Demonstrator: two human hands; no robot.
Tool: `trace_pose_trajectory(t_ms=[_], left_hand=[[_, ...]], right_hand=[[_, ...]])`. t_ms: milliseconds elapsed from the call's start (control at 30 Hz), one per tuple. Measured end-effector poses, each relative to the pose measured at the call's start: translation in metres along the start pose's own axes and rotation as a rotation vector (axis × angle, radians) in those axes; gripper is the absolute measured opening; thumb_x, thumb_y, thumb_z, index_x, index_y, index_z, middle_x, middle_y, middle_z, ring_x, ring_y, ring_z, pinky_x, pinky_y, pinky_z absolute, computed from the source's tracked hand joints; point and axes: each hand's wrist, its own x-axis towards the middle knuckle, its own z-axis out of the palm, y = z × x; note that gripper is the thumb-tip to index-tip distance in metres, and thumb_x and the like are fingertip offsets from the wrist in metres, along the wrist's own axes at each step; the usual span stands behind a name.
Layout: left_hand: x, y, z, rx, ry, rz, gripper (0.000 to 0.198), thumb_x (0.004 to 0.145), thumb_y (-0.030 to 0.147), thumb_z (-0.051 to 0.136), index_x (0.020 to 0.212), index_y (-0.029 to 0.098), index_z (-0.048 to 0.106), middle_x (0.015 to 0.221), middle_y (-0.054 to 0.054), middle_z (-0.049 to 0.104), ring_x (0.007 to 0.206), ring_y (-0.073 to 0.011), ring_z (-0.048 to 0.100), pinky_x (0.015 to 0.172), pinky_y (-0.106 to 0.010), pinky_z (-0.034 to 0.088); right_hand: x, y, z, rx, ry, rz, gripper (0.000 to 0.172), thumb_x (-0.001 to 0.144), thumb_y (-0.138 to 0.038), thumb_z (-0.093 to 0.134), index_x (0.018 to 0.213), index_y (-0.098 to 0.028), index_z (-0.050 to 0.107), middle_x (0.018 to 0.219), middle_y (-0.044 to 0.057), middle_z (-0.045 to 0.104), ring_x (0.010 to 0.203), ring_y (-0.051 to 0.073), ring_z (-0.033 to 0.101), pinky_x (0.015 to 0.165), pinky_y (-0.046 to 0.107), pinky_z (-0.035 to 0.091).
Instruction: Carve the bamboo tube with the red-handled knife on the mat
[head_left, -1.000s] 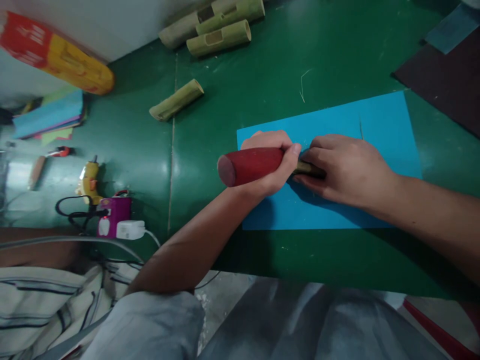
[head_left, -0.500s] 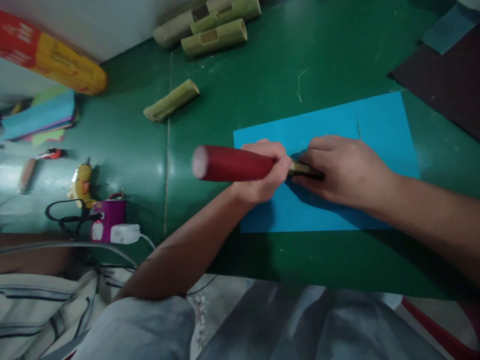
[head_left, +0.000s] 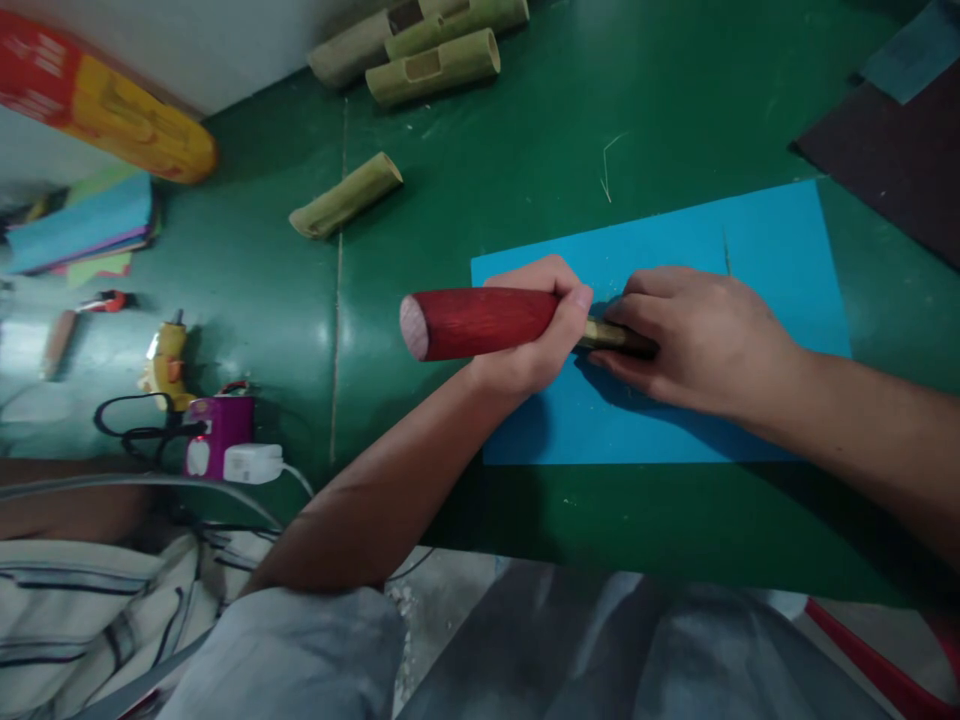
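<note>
My left hand (head_left: pixel 536 330) is wrapped round the thick red wooden handle (head_left: pixel 484 325) of a hand tool, its butt end tilted up toward me. Beyond the fist a narrow piece, olive-brown and then dark (head_left: pixel 619 338), runs to my right hand; I cannot tell whether it belongs to the tool. My right hand (head_left: pixel 697 335) is closed, with bent fingers and thumb round the far end of that piece, hiding what they grip. Both hands are over a blue sheet (head_left: pixel 772 230) with small light specks and a dark line on it.
On the green table (head_left: pixel 450 220) lie a short bamboo piece (head_left: pixel 349 195) and several notched bamboo tubes (head_left: pixel 435 70). At left are a yellow-red bottle (head_left: pixel 112 100), coloured papers (head_left: pixel 82 225), a yellow glue gun (head_left: pixel 169 365) and a purple power block (head_left: pixel 229 430) with cords. A dark sheet (head_left: pixel 892 150) lies right.
The hands keep their grips and nearly the same place on the blue sheet. The red handle's butt has shifted slightly right, and the whole view has moved a little.
</note>
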Motion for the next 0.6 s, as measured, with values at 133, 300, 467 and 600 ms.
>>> trace_pose_trajectory(t_ms=[133,300,467,600], left_hand=[[0.001,0.0,-0.001,-0.006,-0.019,0.004,0.05,0.116,0.053,0.07,0.075,0.025,0.063,0.071,0.004,0.066,0.062,-0.0135,0.062,0.061,-0.034,0.044],[0.002,0.002,-0.005,0.013,-0.052,-0.014,0.056,0.116,0.062,0.067,0.074,0.025,0.064,0.07,0.003,0.065,0.064,-0.0143,0.064,0.062,-0.035,0.046],[0.001,0.001,-0.008,0.022,-0.13,-0.028,0.051,0.117,0.06,0.065,0.079,0.026,0.066,0.075,0.002,0.069,0.07,-0.0152,0.069,0.065,-0.035,0.049],[0.002,-0.002,-0.007,0.009,-0.145,0.002,0.051,0.116,0.061,0.062,0.078,0.026,0.065,0.07,0.002,0.062,0.067,-0.0168,0.068,0.062,-0.036,0.049]], right_hand=[[-0.001,0.003,0.004,0.017,0.043,-0.028,0.023,0.107,-0.04,0.074,0.104,-0.018,0.083,0.106,0.013,0.077,0.093,0.028,0.063,0.07,0.04,0.029],[-0.002,0.01,0.01,0.054,0.119,-0.094,0.025,0.108,-0.04,0.068,0.102,-0.02,0.081,0.106,0.013,0.077,0.09,0.027,0.062,0.069,0.04,0.029],[0.0,0.008,0.006,0.034,0.063,-0.068,0.025,0.108,-0.04,0.069,0.105,-0.02,0.082,0.105,0.013,0.076,0.094,0.028,0.065,0.07,0.04,0.03],[0.001,0.001,-0.001,0.013,0.0,-0.011,0.022,0.107,-0.038,0.073,0.106,-0.019,0.082,0.106,0.013,0.076,0.097,0.029,0.067,0.071,0.04,0.032]])
